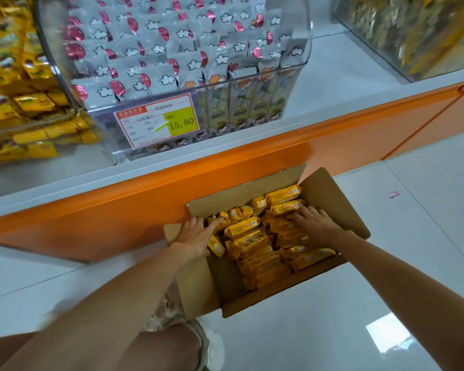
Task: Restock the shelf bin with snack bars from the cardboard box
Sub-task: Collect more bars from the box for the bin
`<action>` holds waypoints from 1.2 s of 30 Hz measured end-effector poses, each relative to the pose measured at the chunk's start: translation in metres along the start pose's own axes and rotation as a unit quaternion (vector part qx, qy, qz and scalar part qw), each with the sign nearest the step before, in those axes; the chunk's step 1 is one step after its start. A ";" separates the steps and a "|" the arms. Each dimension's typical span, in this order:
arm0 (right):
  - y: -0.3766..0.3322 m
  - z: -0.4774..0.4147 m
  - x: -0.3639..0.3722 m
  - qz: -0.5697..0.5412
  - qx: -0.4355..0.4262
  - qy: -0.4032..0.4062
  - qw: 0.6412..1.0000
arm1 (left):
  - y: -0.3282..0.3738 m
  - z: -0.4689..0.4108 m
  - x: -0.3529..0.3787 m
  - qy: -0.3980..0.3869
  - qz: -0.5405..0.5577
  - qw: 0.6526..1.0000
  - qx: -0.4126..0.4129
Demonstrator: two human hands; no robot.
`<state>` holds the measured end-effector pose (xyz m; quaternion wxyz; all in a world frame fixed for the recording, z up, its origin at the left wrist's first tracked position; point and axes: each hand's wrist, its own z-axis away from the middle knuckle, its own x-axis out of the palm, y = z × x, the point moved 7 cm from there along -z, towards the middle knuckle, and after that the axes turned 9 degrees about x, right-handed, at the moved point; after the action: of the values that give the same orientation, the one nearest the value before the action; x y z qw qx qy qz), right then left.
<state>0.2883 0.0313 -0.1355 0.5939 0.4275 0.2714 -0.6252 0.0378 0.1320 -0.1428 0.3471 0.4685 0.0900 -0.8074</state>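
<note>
forearms (123,285): bare | clothing (169,309): pale floral print | shoe (212,349): greyish upper, white sole

Just the one view here: a wide-angle cam on the person's head, facing forward and tilted steeply down. The open brown cardboard box (330,194) on the glossy white tiled floor (386,303) sits low-centre and close, at arm's reach, with both arms coming in from the bottom edge. Higher up and further off, the orange-fronted shelf (118,210) and clear plastic bin (225,108) bow outward — lens curve.
</note>
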 end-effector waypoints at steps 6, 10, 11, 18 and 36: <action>-0.002 -0.006 0.005 0.012 0.001 -0.019 1.000 | -0.001 -0.009 -0.004 -0.003 0.023 1.000 0.009; -0.006 -0.007 0.002 0.036 -0.008 -0.015 0.999 | -0.001 -0.012 -0.008 0.005 0.087 0.996 0.012; -0.007 -0.006 0.002 0.037 -0.013 -0.019 0.999 | -0.001 -0.011 -0.008 0.010 0.097 0.995 0.018; -0.009 0.007 0.007 -0.032 0.006 -0.056 0.998 | 0.004 -0.003 0.000 0.020 0.052 0.997 0.053; -0.048 0.086 -0.115 -0.229 -0.042 0.055 0.971 | 0.031 0.089 -0.114 0.098 0.125 0.980 0.119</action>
<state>0.2148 0.0243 -0.0035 0.4364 0.3624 0.4202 -0.7083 0.0324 0.1212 0.0046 0.3769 0.5912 -0.0325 -0.7123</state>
